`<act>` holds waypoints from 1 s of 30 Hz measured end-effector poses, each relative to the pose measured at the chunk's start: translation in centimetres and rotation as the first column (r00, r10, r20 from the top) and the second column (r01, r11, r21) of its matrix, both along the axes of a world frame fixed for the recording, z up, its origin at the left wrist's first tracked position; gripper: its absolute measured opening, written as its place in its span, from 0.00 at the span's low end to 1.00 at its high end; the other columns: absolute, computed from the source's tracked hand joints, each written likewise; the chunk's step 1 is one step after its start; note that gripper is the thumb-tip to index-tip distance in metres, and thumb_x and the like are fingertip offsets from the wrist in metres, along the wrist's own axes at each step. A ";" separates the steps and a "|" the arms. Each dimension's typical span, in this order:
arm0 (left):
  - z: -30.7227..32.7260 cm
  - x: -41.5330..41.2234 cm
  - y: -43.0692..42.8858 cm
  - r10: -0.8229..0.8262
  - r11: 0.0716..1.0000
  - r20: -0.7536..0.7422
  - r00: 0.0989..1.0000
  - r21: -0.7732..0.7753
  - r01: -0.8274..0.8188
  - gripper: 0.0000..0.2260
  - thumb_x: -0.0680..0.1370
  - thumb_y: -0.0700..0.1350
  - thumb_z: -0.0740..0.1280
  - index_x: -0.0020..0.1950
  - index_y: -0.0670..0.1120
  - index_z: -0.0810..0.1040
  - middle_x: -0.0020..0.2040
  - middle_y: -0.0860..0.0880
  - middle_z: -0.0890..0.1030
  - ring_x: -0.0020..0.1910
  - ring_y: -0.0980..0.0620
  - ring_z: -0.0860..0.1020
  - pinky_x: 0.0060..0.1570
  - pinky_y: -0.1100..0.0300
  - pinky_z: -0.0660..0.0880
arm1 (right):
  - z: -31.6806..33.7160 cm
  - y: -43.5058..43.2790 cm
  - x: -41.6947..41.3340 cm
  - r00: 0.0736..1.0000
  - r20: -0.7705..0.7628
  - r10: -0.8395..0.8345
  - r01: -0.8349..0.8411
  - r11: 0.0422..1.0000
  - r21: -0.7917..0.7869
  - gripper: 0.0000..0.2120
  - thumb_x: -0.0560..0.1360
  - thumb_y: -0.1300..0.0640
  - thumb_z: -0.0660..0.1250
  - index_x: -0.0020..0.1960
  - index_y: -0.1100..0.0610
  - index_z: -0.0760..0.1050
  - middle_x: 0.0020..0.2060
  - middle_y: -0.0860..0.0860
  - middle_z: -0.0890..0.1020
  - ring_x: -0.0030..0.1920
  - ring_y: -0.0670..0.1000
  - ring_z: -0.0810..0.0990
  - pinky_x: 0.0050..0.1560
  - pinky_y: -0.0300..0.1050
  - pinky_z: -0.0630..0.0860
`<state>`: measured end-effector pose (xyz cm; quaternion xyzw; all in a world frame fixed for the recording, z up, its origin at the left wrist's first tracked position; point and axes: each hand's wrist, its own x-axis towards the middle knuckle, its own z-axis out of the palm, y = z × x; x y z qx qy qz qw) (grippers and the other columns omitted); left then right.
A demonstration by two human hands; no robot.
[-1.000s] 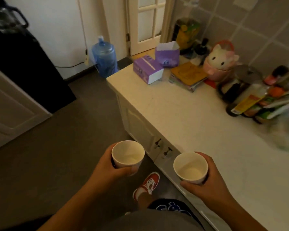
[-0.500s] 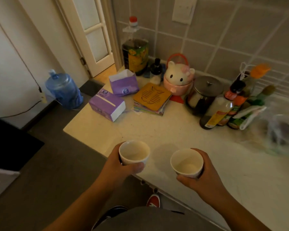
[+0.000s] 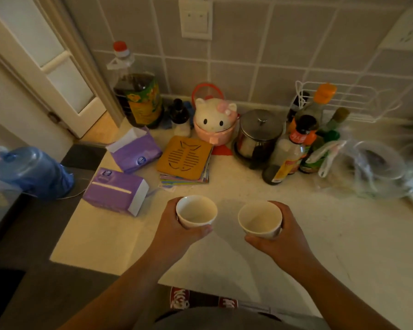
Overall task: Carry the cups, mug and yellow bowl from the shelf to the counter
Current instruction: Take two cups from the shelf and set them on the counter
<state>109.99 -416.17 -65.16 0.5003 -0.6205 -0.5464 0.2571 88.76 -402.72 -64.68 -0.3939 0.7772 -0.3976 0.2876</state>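
Note:
I hold two small white cups over the pale counter (image 3: 343, 246). My left hand (image 3: 174, 231) wraps around the left cup (image 3: 196, 211), thumb across its front. My right hand (image 3: 284, 236) grips the right cup (image 3: 260, 219) from its right side. Both cups are upright, look empty, and sit side by side a little apart, above the counter's middle near its front. Whether their bases touch the surface I cannot tell. The mug, the yellow bowl and the shelf are out of view.
Two purple tissue boxes (image 3: 116, 191) lie at the counter's left. Behind the cups are a yellow fish trivet on a stack (image 3: 184, 158), a cat-shaped pot (image 3: 214, 122), a steel canister (image 3: 259, 134), sauce bottles (image 3: 289, 153) and plastic bags (image 3: 377, 167). A blue water jug (image 3: 31, 172) stands on the floor.
I have turned to face the counter and stepped closer. Both hands carried the cups forward from beyond the counter's edge to above its surface.

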 end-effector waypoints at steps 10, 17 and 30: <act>-4.2 -2.7 -4.0 -0.061 0.994 0.159 0.985 -0.084 0.075 0.37 0.56 0.52 0.82 0.61 0.61 0.69 0.55 0.61 0.76 0.54 0.59 0.76 0.52 0.59 0.73 | -2.2 -1.4 0.3 0.984 -0.002 -0.176 0.176 0.984 0.038 0.42 0.52 0.39 0.80 0.59 0.28 0.59 0.50 0.19 0.70 0.51 0.25 0.71 0.40 0.28 0.69; -6.0 -4.2 -4.7 -0.119 0.981 0.244 0.962 -0.122 0.152 0.41 0.56 0.53 0.81 0.66 0.54 0.70 0.62 0.50 0.75 0.59 0.50 0.76 0.58 0.48 0.76 | -3.4 -1.3 0.1 0.969 0.010 -0.248 0.247 0.967 0.055 0.44 0.52 0.41 0.80 0.60 0.29 0.59 0.49 0.30 0.72 0.49 0.35 0.74 0.40 0.29 0.68; -6.8 -5.4 -4.5 -0.125 0.969 0.222 0.967 -0.180 0.167 0.41 0.57 0.58 0.79 0.67 0.61 0.67 0.62 0.56 0.75 0.60 0.55 0.74 0.60 0.51 0.75 | -4.4 -0.5 -1.3 0.968 -0.004 -0.249 0.249 0.966 0.071 0.43 0.52 0.40 0.81 0.60 0.29 0.59 0.51 0.32 0.73 0.50 0.37 0.75 0.40 0.32 0.71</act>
